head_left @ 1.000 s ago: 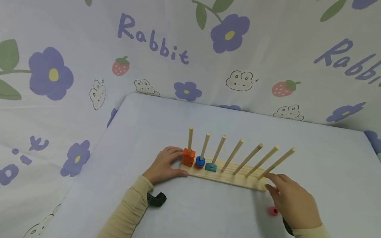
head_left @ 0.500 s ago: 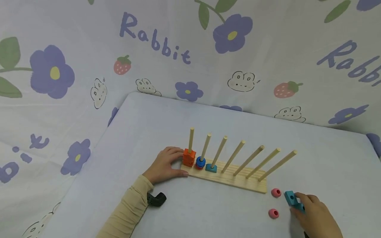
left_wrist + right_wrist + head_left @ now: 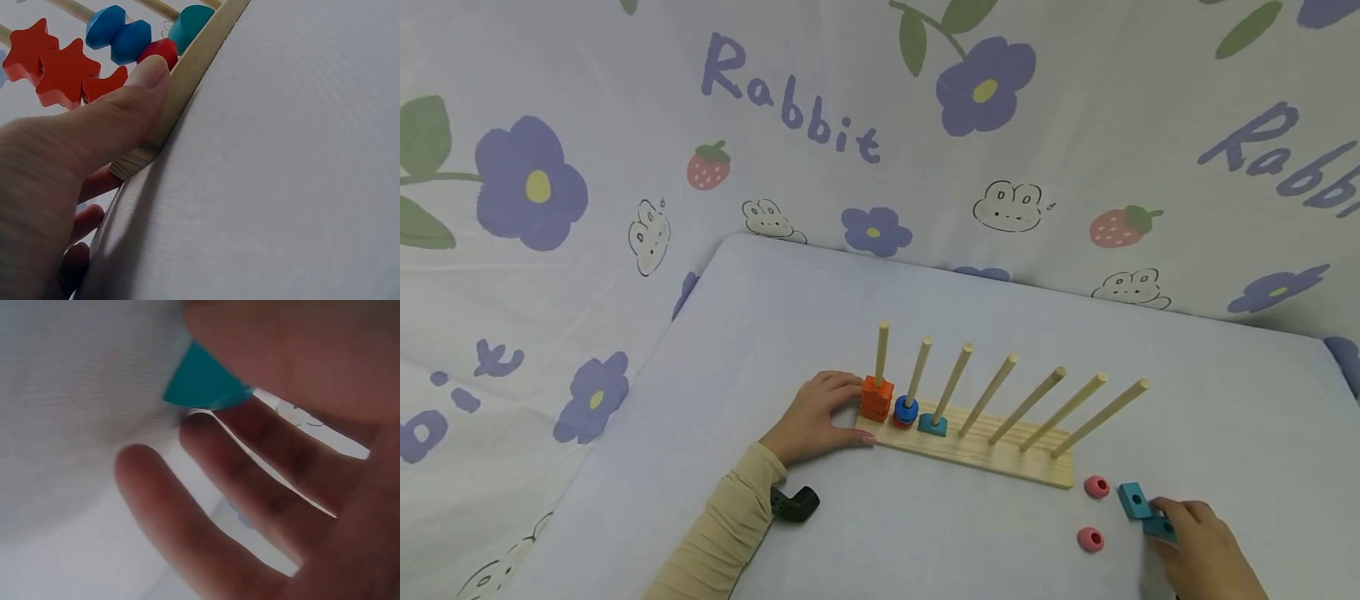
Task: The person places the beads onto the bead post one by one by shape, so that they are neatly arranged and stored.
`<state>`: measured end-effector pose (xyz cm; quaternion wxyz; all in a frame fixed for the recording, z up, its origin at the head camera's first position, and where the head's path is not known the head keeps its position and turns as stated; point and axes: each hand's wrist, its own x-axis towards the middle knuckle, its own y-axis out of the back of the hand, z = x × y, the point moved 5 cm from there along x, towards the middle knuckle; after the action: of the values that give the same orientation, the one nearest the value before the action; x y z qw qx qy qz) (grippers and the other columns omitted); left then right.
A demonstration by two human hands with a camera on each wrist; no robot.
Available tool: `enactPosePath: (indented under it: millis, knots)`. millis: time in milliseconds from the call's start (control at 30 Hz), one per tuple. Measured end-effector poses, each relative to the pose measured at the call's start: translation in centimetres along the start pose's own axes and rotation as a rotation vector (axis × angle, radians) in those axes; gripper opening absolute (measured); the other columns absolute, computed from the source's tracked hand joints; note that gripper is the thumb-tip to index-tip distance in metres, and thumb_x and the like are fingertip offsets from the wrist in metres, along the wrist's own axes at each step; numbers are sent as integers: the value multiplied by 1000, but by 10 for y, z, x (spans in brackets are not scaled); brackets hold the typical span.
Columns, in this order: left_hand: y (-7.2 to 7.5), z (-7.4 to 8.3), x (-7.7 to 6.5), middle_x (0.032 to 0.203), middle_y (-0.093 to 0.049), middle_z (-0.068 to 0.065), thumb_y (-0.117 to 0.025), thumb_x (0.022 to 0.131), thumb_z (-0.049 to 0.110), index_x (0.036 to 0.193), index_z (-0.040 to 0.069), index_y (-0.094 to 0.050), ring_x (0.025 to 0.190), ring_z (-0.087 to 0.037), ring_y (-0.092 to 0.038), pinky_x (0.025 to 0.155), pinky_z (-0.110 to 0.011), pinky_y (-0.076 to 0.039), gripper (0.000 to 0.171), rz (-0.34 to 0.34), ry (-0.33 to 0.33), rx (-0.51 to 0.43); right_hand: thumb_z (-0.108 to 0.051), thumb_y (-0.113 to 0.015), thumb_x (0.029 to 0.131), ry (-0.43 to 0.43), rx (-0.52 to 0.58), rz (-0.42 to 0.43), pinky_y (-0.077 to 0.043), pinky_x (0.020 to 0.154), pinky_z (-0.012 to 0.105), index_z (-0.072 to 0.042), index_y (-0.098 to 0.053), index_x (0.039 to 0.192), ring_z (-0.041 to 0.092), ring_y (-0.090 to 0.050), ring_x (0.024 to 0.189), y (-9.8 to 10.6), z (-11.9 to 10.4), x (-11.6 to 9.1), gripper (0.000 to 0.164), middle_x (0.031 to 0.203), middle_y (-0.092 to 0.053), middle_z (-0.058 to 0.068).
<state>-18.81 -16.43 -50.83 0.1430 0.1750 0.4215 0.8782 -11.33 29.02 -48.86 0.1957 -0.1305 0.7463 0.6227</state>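
A wooden peg board point(image 3: 973, 448) with a row of upright pegs stands on the table. My left hand point(image 3: 816, 418) grips its left end, thumb along the front edge, as the left wrist view also shows. Orange star-shaped beads point(image 3: 69, 72) are on the leftmost peg. Blue beads point(image 3: 906, 408) above a red bead point(image 3: 159, 52) fill the second, and one teal block point(image 3: 932, 425) sits on the third. At the right, my right hand point(image 3: 1206, 546) pinches a teal block point(image 3: 206, 381), partly hidden by the fingers. Another teal block point(image 3: 1134, 501) lies against it.
Two pink beads, the far pink bead point(image 3: 1097, 487) and the near pink bead point(image 3: 1091, 539), lie on the white table point(image 3: 925, 533) between the board and my right hand. A dark strap piece point(image 3: 796, 504) shows at my left wrist. A patterned cloth point(image 3: 865, 100) hangs behind.
My right hand has moved from the board's right end toward the lower right and taken hold of a teal block. The pink beads have come into full view. My left hand stays put.
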Motion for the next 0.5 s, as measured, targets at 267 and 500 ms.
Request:
enactPosePath:
  millis: [267, 500]
  knots:
    - [1, 0, 0, 131, -56, 3, -77, 70, 58, 124, 19, -64, 127, -16, -43, 104, -46, -35, 67, 3, -4, -3, -4, -68, 86, -76, 38, 58, -49, 79, 52, 14, -42, 125, 41, -55, 91, 17, 6, -7, 50, 105, -49, 33]
    - [1, 1, 0, 131, -56, 2, -77, 71, 57, 125, 19, -63, 127, -17, -43, 104, -46, -35, 67, -5, -3, -1, -2, -68, 86, -42, 72, 423, -49, 69, 52, 14, -44, 118, 45, -57, 87, 75, -21, -46, 43, 102, -51, 32]
